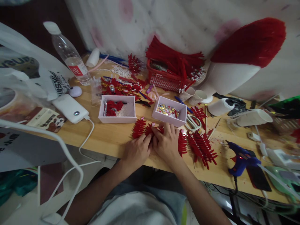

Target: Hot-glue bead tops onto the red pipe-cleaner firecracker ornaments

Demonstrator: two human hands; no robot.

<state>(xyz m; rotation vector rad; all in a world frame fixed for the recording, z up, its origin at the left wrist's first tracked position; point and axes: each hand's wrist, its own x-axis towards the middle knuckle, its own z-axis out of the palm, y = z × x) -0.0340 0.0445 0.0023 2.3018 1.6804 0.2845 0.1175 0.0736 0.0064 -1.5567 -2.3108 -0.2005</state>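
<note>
My left hand (pixel 138 149) and my right hand (pixel 166 142) meet at the table's front edge, fingers closed and bent together over a red fuzzy feather-shaped piece (pixel 149 128) with a round gem at its top. My fingers hide most of it. Just left lies a similar red feather piece (pixel 139 128). To the right of my right hand is another red piece (pixel 182 143), then a pair with pearl rows (pixel 202 147). Beyond my hands stand a white box of gems (pixel 170 116) and a white box of red pieces and pearls (pixel 117 118).
Scissors (pixel 193 122) lie beside the gem box. At right a blue glue gun (pixel 241 159) rests near a dark phone (pixel 260 175). A red basket (pixel 164 78) of red stems stands behind. At left are a power bank (pixel 70 107) and a water bottle (pixel 72 59).
</note>
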